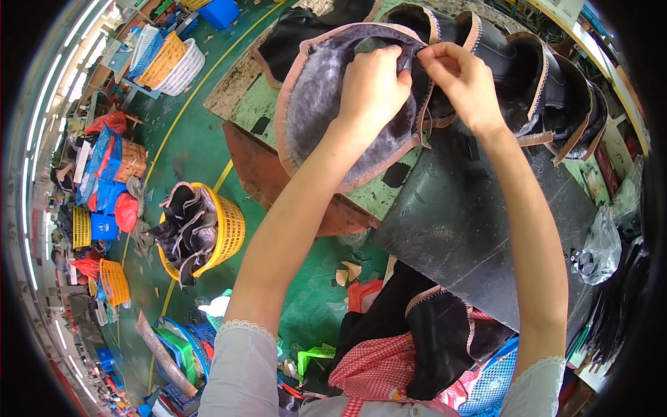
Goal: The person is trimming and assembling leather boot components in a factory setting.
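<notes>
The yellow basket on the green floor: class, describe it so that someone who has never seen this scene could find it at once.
Start at the green floor, left of the person's left forearm and below the worktable. There stands a round yellow basket of plastic lattice. Unlike the other yellow baskets, stacked far off at the left rim, it stands alone and is stuffed with dark, fur-lined boot pieces.

A yellow basket [226, 233] of dark boot pieces is sitting at nine o'clock on the green floor [187, 146]; a clear plastic bag [601, 247] is lying at three o'clock; blue crates [104, 167] are stacking at ten o'clock.
</notes>
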`<state>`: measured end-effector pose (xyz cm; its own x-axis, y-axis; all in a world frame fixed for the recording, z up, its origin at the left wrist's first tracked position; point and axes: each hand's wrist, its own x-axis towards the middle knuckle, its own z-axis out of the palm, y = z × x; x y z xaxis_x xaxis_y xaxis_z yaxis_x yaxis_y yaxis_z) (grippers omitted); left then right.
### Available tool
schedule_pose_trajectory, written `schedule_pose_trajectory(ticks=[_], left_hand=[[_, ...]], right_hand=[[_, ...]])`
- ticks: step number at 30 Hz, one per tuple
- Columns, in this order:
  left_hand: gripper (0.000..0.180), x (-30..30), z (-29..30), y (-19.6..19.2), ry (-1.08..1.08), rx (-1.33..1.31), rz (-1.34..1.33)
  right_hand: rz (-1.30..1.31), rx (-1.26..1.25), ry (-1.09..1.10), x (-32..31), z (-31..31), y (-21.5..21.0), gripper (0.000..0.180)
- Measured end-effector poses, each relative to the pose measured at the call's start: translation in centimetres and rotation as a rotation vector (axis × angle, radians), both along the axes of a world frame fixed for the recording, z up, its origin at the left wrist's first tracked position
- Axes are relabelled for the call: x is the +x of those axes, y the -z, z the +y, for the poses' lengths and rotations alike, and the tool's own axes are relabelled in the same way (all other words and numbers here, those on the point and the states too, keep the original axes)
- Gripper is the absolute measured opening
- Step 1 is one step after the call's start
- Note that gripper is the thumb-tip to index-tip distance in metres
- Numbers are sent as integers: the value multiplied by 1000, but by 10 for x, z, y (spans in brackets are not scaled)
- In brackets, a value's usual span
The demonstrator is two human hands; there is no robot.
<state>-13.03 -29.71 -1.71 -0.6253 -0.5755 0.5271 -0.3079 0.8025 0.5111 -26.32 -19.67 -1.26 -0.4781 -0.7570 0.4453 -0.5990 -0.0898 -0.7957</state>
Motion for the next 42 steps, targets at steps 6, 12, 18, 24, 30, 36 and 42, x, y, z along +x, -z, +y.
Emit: schedule_pose_trajectory(ticks=[6,12,18,24,30,36,42], left_hand=[[44,-1,-1,2,6,69,21],[27,7,10,2,-14,0,-35],[27,7,7,5,60,-37,-41],[27,11,-2,9,81,-84,-48],[30,15,-9,4,180,-110,-127],[26,21,-15,7,223,-100,-206],[29,20,-18,13,260,-151,-87]], right_hand=[[90,10,-29,0,2,-1,16],[198,-6,-189,-8,19,11,23],[592,127,46,11,36,22,30],[706,214,155,29,27,29,29],[783,253,166,36,26,37,28],[592,323,-47,34,24,35,24],[38,357,-305,12,19,25,11]])
